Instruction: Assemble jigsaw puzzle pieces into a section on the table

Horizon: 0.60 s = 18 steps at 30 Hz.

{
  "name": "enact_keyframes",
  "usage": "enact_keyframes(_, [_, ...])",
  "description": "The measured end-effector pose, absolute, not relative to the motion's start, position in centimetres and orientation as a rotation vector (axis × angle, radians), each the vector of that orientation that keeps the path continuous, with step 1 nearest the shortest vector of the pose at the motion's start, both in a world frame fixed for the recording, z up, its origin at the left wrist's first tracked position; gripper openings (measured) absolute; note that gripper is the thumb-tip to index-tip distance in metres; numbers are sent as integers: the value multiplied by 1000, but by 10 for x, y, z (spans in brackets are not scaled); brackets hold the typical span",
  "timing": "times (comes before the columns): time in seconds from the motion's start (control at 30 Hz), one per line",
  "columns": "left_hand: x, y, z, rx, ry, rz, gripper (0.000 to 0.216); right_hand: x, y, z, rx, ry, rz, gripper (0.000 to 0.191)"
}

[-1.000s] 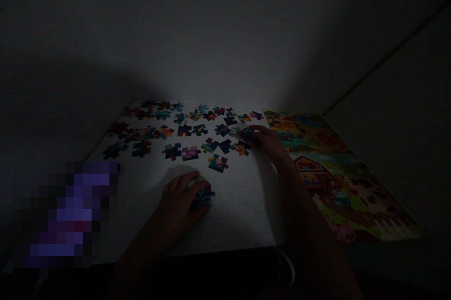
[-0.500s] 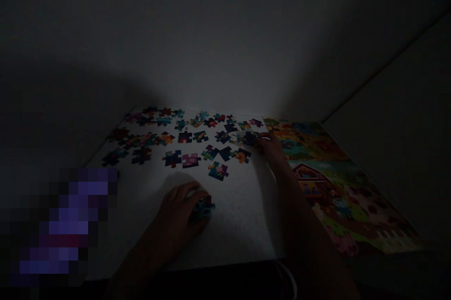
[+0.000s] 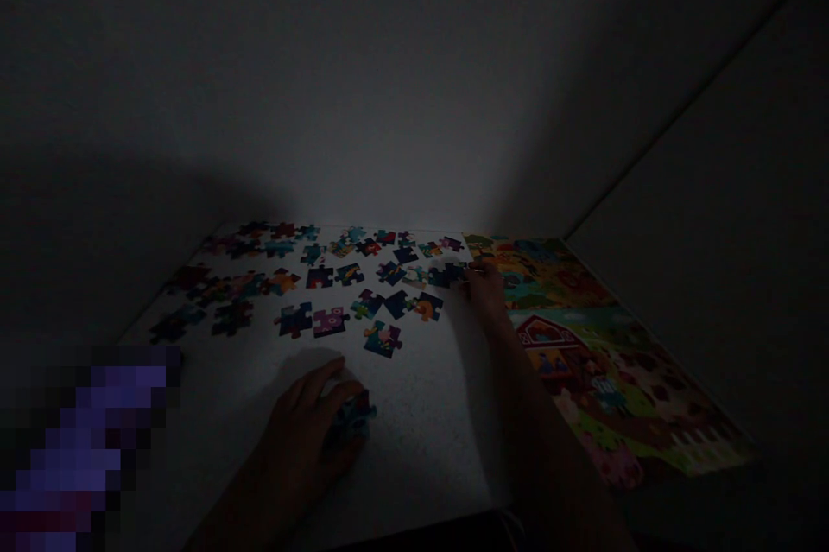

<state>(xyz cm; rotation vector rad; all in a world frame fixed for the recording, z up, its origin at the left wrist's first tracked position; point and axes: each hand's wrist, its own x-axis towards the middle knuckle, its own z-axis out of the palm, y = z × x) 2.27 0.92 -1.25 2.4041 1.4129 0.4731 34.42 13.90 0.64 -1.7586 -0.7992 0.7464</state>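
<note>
The scene is very dark. Several loose jigsaw pieces (image 3: 330, 276) lie spread over a white table (image 3: 427, 422). My left hand (image 3: 304, 431) rests on the table near its front, fingers curled over a small stack of pieces (image 3: 353, 416). My right hand (image 3: 483, 288) reaches forward to the right end of the scattered pieces and pinches a dark blue piece (image 3: 450, 276) at the edge of the picture sheet. A purple piece (image 3: 329, 320) and a blue-pink piece (image 3: 382, 339) lie between the two hands.
A colourful farm picture sheet (image 3: 583, 353) with a red barn lies on the right side of the table. A plain wall (image 3: 389, 103) rises right behind the table. A blurred purple patch (image 3: 84, 440) sits at the lower left.
My right hand has slid slightly right with the dark blue piece towards the picture sheet. The view has tilted up, so everything sits lower in the frame. The left hand stays on its pieces.
</note>
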Motion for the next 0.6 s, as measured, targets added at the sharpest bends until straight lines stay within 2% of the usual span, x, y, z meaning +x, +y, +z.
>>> enact_keyframes(0.17, [22, 9, -15, 2426, 1410, 493, 37, 349, 141, 1, -1744, -813, 464, 32])
enact_keyframes(0.33, [21, 9, -17, 2417, 1410, 503, 37, 351, 138, 4, -1844, -862, 544, 38])
enact_keyframes(0.47, [22, 6, -16, 2401, 1421, 505, 37, 339, 134, 7, -2030, -1111, 273, 39])
enact_keyframes(0.6, [23, 5, -13, 2385, 1434, 481, 38, 314, 133, 1, -1885, -1478, 164, 33])
